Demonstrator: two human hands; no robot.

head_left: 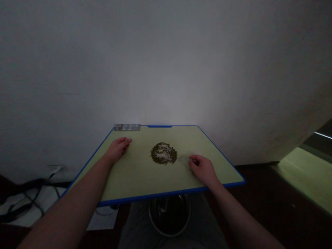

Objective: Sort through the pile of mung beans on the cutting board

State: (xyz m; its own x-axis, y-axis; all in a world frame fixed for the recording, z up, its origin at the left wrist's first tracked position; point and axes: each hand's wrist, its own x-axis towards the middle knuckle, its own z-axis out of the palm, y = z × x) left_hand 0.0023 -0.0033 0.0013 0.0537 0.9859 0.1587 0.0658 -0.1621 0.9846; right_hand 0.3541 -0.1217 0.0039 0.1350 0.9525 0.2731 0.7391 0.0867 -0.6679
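A round heap of small greenish-brown grains or beans, with paler, whitish grains mostly in its middle, lies on a light board with a blue rim. My right hand is just right of the heap, its fingers pinched on a thin, clear, curved thing, perhaps plastic. This thing reaches almost to the heap's edge; its full shape is hard to make out. My left hand rests on the board's left part, fingers curled in, with nothing visible in them.
Below the board's front edge, a round metal bowl sits between my legs. Dark cables lie at lower left, near a white sheet. A pale wall stands behind the board. A light-topped surface is at right.
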